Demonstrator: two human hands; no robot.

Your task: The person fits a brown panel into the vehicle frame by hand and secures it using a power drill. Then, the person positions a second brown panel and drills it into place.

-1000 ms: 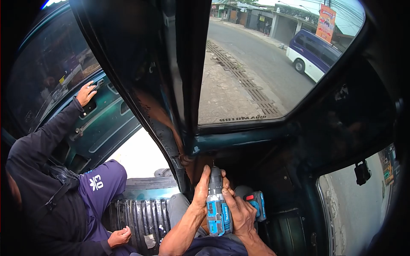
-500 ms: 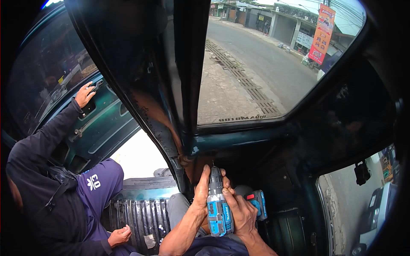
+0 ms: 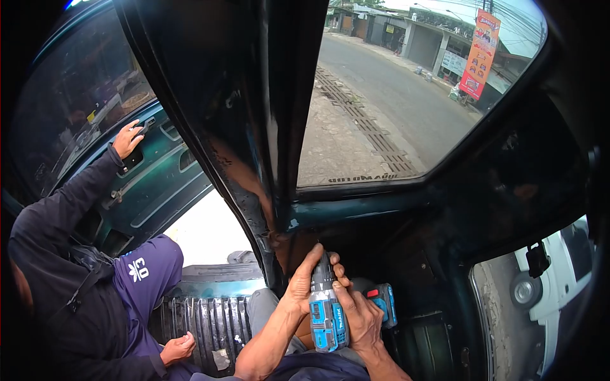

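A blue and grey cordless drill is held between both hands, its chuck pointing up toward the dark body panel below the window. My left hand presses along the left side of the chuck, thumb near its tip. On the right, my right hand wraps the drill's body and chuck, fingers curled round it. The blue battery with a red button shows to the right of that hand. The drill's tip is partly hidden by the fingers, so contact with the panel cannot be made out.
A person in a dark jacket sits at the left, one hand on the open green door. A ribbed metal floor lies below. The window frame is above; a white vehicle stands outside at right.
The view has shifted slightly, and the white vehicle outside at right shows a different part. My left thumb has moved slightly right, nearer the chuck's tip.
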